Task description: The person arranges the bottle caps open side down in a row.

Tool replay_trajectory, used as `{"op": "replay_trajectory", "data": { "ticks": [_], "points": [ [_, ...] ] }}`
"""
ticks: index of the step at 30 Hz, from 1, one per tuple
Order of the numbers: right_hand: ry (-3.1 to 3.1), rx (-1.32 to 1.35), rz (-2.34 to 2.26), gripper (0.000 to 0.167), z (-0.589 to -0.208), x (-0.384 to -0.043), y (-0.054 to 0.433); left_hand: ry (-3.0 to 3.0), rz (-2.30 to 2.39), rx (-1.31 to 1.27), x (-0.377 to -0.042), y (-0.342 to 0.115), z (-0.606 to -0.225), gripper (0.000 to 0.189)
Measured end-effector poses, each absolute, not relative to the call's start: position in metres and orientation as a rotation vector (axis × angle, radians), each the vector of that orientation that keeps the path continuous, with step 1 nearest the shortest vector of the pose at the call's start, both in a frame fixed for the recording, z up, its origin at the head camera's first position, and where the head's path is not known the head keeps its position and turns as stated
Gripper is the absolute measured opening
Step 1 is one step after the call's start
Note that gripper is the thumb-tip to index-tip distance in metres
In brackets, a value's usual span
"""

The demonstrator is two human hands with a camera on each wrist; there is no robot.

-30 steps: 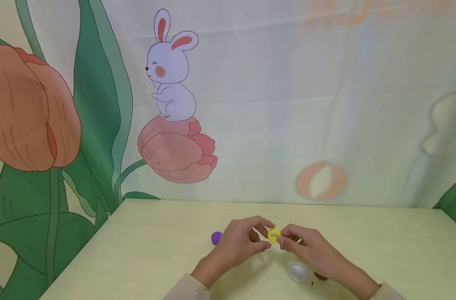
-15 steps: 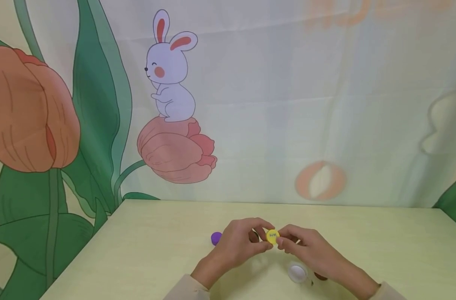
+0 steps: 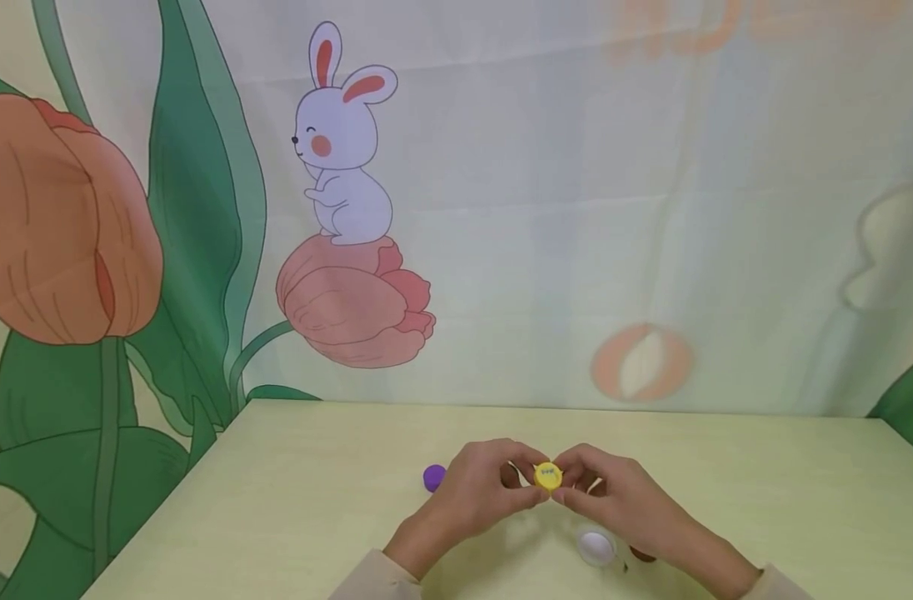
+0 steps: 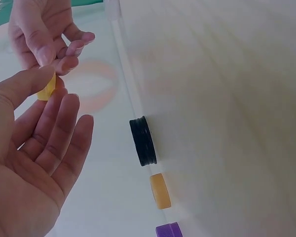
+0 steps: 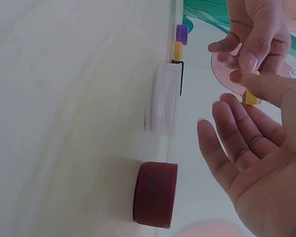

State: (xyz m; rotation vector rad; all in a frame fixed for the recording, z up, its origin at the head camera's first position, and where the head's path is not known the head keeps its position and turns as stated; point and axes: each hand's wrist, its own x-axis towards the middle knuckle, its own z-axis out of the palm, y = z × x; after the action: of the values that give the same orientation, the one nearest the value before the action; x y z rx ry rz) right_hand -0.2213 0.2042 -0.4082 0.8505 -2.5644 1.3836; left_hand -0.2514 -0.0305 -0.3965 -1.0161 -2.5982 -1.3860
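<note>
A small yellow bottle cap (image 3: 548, 476), with faint dark marks on its top, is held up over the table between both hands. My left hand (image 3: 482, 483) pinches its left side with thumb and index finger. From the right, the thumb and index finger of my right hand (image 3: 617, 487) pinch it too, fingertips almost meeting the left ones. In the left wrist view, the other fingers of the left hand (image 4: 39, 148) stay loosely extended. The right wrist view shows the same yellow cap (image 5: 252, 94) partly hidden behind the fingers.
Lids stand on the table around the hands: a purple cap (image 3: 434, 478), a black lid (image 4: 143, 141), an orange-yellow cap (image 4: 160, 191), a clear whitish lid (image 3: 596, 547) and a dark red cap (image 5: 156, 194). A printed cloth (image 3: 516, 208) hangs behind the table.
The yellow cap has tilted so its top faces more upward. My right fingertips have shifted along its edge and closed in on the left ones.
</note>
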Motion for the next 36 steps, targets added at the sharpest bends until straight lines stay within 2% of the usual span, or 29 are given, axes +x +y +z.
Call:
{"op": "replay_trajectory", "data": {
  "ticks": [36],
  "points": [
    [-2.529, 0.837, 1.321, 0.018, -0.405, -0.237, 0.198, -2.614, -1.397, -0.995, -0.264, -0.031, -0.391, 0.02]
  ]
}}
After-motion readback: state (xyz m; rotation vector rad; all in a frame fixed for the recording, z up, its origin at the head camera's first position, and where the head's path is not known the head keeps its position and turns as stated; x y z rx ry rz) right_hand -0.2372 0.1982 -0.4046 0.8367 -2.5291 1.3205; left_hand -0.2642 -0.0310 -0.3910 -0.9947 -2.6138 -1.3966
